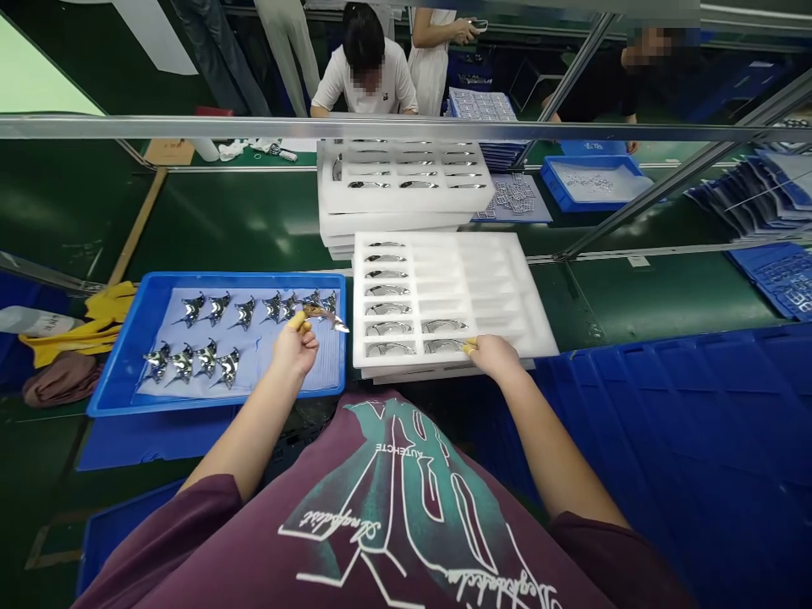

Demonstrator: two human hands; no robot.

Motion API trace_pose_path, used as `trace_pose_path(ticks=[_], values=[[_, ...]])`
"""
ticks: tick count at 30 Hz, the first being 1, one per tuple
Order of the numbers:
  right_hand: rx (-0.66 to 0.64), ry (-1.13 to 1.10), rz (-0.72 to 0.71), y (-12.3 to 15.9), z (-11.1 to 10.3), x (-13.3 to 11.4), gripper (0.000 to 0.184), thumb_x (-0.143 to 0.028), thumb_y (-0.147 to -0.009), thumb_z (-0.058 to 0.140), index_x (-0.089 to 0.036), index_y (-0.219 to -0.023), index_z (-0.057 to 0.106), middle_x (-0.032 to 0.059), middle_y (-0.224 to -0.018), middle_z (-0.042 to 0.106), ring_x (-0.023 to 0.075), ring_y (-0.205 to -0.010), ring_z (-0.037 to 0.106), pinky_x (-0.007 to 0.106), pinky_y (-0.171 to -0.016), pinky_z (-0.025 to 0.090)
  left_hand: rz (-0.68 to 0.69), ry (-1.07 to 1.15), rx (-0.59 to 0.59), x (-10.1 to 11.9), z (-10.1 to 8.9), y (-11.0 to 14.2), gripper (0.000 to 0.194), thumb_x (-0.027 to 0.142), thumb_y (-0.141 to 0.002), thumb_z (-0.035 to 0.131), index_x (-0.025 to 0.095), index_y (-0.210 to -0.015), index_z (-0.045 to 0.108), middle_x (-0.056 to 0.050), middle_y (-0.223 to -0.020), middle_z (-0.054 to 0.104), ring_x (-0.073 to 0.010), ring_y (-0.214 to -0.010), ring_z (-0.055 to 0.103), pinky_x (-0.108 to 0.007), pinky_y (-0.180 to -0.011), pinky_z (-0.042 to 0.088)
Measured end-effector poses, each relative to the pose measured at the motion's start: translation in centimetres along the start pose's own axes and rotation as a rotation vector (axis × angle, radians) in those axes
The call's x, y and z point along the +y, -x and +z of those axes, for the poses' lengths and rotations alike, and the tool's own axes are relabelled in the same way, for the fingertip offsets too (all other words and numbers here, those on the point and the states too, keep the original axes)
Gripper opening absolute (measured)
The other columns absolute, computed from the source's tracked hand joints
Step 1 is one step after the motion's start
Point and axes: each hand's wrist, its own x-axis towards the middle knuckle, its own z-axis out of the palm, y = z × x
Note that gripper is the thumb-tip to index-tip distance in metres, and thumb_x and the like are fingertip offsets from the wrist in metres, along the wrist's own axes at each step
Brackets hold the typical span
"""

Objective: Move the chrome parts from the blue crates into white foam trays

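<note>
My left hand (295,345), its fingertips in yellow finger cots, pinches a shiny chrome curved part (323,316) above the far right of a blue plastic tray (216,280). Several similar chrome parts (219,309) lie in two rows on a pale sheet (254,376) in that tray. My right hand (495,355) rests at the near edge of a white foam tray (488,292), with a yellow-capped fingertip against the end of a chrome part (444,346) in a slot. Chrome parts (386,292) fill the tray's left column.
A stack of foam trays (406,199) holding chrome parts stands behind, on a green conveyor belt (216,211). An aluminium rail (406,128) crosses the view. A co-worker in a white shirt (364,80) sits beyond it. A blue tray of small metal pieces (593,182) stands at the right.
</note>
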Motion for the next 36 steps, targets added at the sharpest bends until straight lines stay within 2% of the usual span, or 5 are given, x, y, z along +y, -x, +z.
trace_pose_path(ticks=[9, 15, 24, 30, 36], values=[[0.240, -0.716, -0.104, 1.0, 0.6, -1.3, 0.024, -0.033, -0.075, 0.065, -0.021, -0.092, 0.077, 0.0073, -0.094, 0.075, 0.0223, -0.088, 0.067, 0.031, -0.074, 0.050, -0.140, -0.184, -0.292, -5.7, 5.1, 3.9, 0.034, 0.028, -0.076, 0.075, 0.017, -0.071, 0.043, 0.008, -0.057, 0.041, -0.0006, -0.037, 0.023, -0.017, -0.036, 0.019], [0.063, -1.201, -0.362, 2.6, 1.3, -5.5, 0.030, -0.047, -0.060, 0.074, -0.021, -0.075, 0.076, 0.0049, -0.082, 0.074, 0.0208, -0.081, 0.065, 0.035, -0.075, 0.053, -0.159, -0.159, -0.272, -7.7, 6.4, 4.6, 0.035, 0.026, -0.069, 0.079, 0.017, -0.074, 0.045, 0.008, -0.056, 0.041, -0.0005, -0.039, 0.025, -0.016, -0.039, 0.018], [0.145, -1.033, -0.291, -1.8, -0.2, -3.4, 0.024, -0.041, -0.067, 0.065, -0.018, -0.070, 0.067, 0.0030, -0.069, 0.066, 0.0150, -0.067, 0.056, 0.028, -0.065, 0.046, 0.400, -0.728, -0.567, -8.9, 3.6, 2.7, 0.039, 0.031, -0.066, 0.077, 0.016, -0.100, 0.064, -0.002, -0.080, 0.061, -0.0083, -0.058, 0.046, -0.024, -0.058, 0.041], [0.087, -0.575, -0.252, -5.6, -3.4, -1.3, 0.008, -0.019, -0.068, 0.057, -0.019, -0.064, 0.065, 0.0011, -0.067, 0.066, 0.0125, -0.060, 0.053, 0.023, -0.057, 0.038, 0.782, -1.320, -0.433, -9.2, -0.8, -0.1, 0.034, 0.027, -0.081, 0.063, 0.018, -0.113, 0.067, -0.007, -0.098, 0.062, -0.0149, -0.071, 0.054, -0.031, -0.073, 0.048], [0.005, -0.371, -0.288, -7.5, -3.1, -1.2, 0.012, -0.020, -0.071, 0.056, -0.019, -0.062, 0.064, -0.0007, -0.058, 0.061, 0.0118, -0.053, 0.049, 0.023, -0.051, 0.033, 0.827, -1.481, -0.461, -9.4, -2.4, -0.4, 0.036, 0.028, -0.085, 0.060, 0.021, -0.120, 0.064, -0.009, -0.110, 0.060, -0.0195, -0.089, 0.061, -0.034, -0.084, 0.051]])
